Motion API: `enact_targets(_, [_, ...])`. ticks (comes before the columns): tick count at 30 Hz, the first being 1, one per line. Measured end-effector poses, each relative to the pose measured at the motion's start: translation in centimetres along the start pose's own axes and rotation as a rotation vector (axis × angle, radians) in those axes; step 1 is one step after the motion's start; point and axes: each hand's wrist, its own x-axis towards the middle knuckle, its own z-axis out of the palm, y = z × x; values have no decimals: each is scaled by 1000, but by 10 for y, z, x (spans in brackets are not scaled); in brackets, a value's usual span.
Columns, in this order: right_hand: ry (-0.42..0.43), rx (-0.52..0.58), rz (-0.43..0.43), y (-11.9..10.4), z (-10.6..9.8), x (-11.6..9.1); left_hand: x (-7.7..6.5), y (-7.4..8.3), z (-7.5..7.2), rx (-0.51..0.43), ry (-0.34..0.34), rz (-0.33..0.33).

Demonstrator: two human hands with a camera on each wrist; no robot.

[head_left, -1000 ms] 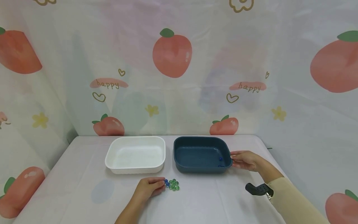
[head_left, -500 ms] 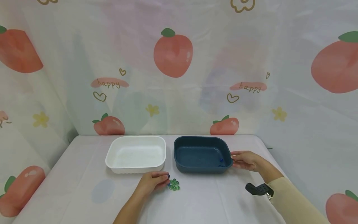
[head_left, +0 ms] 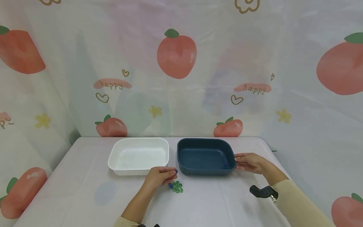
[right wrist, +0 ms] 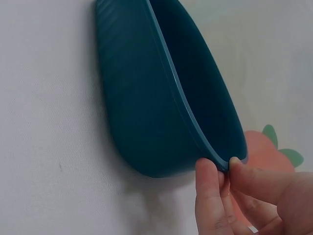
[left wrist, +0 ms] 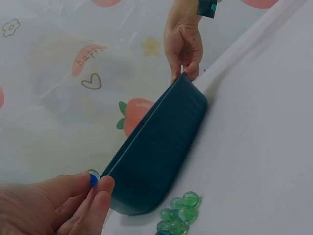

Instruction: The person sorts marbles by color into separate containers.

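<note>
My left hand (head_left: 159, 178) pinches a blue marble (left wrist: 93, 178) between thumb and fingertips, raised just above the pile. Below it lies a cluster of green marbles (head_left: 177, 187) with blue marbles (head_left: 170, 185) at its left edge. My right hand (head_left: 249, 162) grips the right rim of the dark blue basin (head_left: 204, 172), thumb and fingers on either side of the edge, as the right wrist view (right wrist: 230, 166) shows. Inside that basin, several blue marbles (head_left: 225, 166) rest in the near right corner.
A white basin (head_left: 130, 172) stands to the left of the dark blue one, a narrow gap between them. Both are on a table with a pale cloth (head_left: 210, 201). A printed fabric backdrop (head_left: 187, 104) rises behind and at the sides.
My left hand has lifted a blue marble from the pile and moved up and right toward the dark blue basin. The right hand keeps its grip on the rim.
</note>
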Motion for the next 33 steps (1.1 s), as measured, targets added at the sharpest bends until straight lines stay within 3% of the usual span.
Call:
enact_targets(13, [40,-21,-2,0,1,0,21,19,13,119,29,5])
enact_targets(33, [47,-33,-13,1,2,-3,39,26,27,210,46,-6])
